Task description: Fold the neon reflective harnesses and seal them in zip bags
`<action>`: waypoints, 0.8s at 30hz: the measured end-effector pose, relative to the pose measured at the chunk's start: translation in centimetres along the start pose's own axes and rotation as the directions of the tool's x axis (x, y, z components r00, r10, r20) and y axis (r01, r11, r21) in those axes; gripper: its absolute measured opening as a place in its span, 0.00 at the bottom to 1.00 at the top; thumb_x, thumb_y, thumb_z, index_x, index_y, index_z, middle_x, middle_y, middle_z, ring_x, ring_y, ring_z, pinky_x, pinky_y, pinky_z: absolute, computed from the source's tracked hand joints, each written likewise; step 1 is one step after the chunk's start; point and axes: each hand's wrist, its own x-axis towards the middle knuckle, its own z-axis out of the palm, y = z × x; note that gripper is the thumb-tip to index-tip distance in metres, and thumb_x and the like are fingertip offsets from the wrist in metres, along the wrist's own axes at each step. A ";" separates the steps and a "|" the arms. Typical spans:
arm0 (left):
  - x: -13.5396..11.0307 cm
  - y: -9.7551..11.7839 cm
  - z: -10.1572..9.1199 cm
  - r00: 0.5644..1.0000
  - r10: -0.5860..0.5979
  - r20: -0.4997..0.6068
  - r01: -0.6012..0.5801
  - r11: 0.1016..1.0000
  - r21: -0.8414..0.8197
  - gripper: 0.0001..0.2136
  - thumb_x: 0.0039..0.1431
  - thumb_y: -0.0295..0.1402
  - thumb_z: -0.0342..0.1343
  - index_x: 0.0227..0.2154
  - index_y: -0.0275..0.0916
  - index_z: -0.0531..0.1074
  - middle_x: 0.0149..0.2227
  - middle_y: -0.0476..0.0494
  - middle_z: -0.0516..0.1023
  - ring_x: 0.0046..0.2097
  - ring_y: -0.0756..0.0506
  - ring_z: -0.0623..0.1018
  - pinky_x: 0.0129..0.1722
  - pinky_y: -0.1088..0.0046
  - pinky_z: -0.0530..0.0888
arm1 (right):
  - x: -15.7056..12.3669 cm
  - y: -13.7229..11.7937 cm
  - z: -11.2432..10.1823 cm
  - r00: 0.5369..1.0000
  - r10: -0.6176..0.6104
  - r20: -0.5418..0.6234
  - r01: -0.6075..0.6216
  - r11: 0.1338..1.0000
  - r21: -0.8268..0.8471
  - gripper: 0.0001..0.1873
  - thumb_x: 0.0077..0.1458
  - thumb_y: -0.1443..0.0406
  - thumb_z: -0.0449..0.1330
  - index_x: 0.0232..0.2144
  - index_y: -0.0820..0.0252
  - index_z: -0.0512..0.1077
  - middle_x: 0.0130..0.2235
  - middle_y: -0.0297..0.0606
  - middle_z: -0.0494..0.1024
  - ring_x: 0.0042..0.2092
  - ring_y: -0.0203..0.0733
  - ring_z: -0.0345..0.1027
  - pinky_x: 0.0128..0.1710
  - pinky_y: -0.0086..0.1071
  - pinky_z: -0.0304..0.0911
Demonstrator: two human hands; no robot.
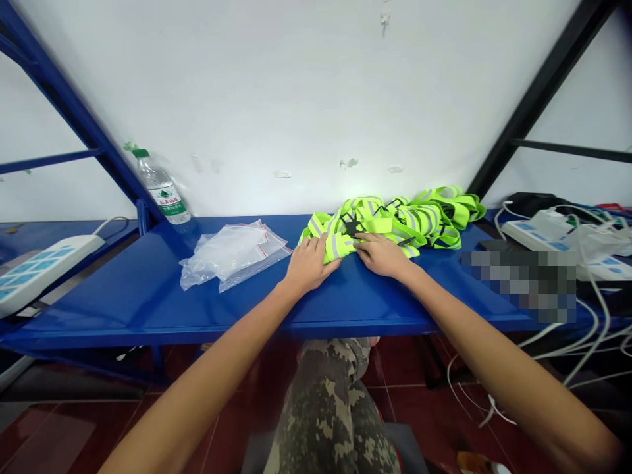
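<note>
A pile of neon-yellow reflective straps [434,220] with silver stripes and black buckles lies on the blue table [148,296]. At the pile's near left side, my left hand [311,263] closes over a reflective strap [340,245], thumb toward the right. My right hand [382,255] holds the same bunch from the other side, its fingers beside a black buckle [353,228]. Parts of the fingertips are hidden in the webbing. To the left of my left hand rest several clear zip bags [232,253], overlapping each other.
A water bottle [165,191] leans at the back left against the wall. Power strips [44,270] lie at the far left and, with tangled white cables [592,296], at the right. A blurred-out dark object [523,280] is at the right edge. Slanted posts flank the table.
</note>
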 end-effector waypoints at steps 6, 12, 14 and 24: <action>0.1 -0.1 -0.1 0.984 -0.169 -0.058 0.162 0.980 -0.115 0.31 0.65 0.48 0.49 0.60 0.27 0.60 0.54 0.26 0.72 0.56 0.33 0.71 0.55 0.55 0.68 | -1.0 2.1 -0.3 0.998 -0.038 0.047 0.037 0.999 0.032 0.21 0.64 0.64 0.49 0.52 0.61 0.75 0.63 0.45 0.67 0.60 0.52 0.65 0.59 0.45 0.59; 0.4 -0.7 -0.3 0.942 -0.300 -0.150 0.232 0.906 -0.353 0.22 0.67 0.42 0.48 0.55 0.31 0.65 0.52 0.29 0.73 0.55 0.36 0.73 0.56 0.57 0.69 | -1.6 2.6 0.4 0.999 0.019 -0.027 -0.016 0.995 0.094 0.20 0.65 0.59 0.50 0.51 0.61 0.73 0.63 0.45 0.66 0.59 0.53 0.65 0.58 0.47 0.59; 0.4 -0.9 -0.4 0.915 -0.356 -0.187 0.254 0.872 -0.418 0.21 0.68 0.42 0.47 0.54 0.31 0.66 0.52 0.30 0.74 0.55 0.37 0.73 0.56 0.58 0.69 | -1.7 2.6 0.8 0.998 0.032 -0.048 -0.026 0.993 0.111 0.20 0.65 0.58 0.49 0.50 0.61 0.73 0.63 0.45 0.67 0.60 0.53 0.64 0.58 0.46 0.59; 0.0 0.3 -0.3 0.999 -0.016 -0.030 0.009 0.970 -0.243 0.28 0.64 0.46 0.51 0.60 0.31 0.60 0.56 0.29 0.71 0.59 0.35 0.69 0.59 0.56 0.65 | -1.4 1.9 1.8 0.989 0.015 -0.144 -0.001 0.995 0.096 0.22 0.67 0.59 0.45 0.54 0.65 0.70 0.62 0.47 0.68 0.62 0.50 0.61 0.60 0.44 0.56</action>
